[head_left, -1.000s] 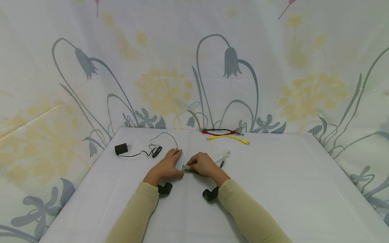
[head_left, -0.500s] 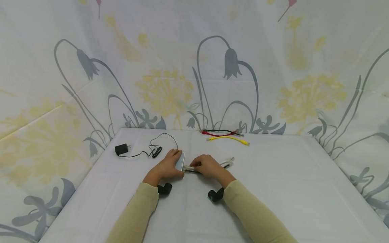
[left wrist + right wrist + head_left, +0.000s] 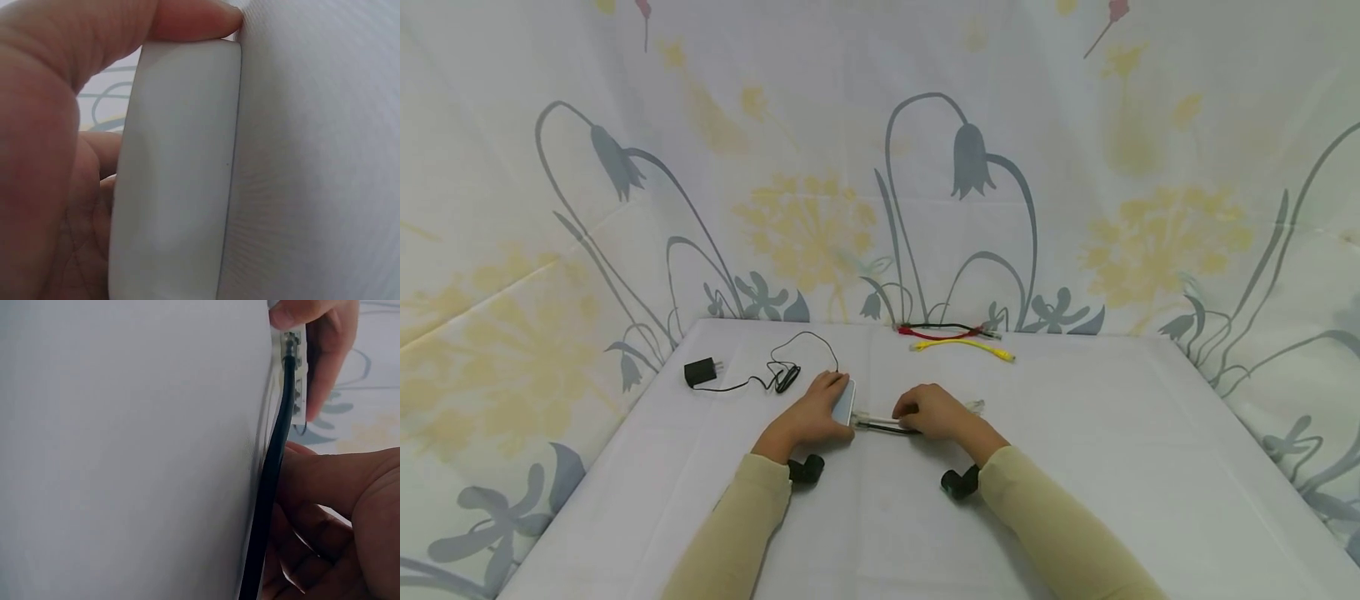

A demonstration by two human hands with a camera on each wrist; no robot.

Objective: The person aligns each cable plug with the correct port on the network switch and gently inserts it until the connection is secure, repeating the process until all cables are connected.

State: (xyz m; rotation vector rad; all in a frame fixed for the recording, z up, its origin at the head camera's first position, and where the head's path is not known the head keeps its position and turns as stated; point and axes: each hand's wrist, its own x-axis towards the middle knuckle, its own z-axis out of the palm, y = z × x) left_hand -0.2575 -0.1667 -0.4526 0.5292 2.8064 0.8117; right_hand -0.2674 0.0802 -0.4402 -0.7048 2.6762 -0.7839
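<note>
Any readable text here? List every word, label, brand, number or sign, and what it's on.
None readable.
White network device: no lettering on the side facing the left wrist camera; its top is partly covered by the left hand.
Black power adapter: too small to read any marking.
Yellow cable, red cable: too small to read any print.
Backdrop: flower pattern, no words seen.
</note>
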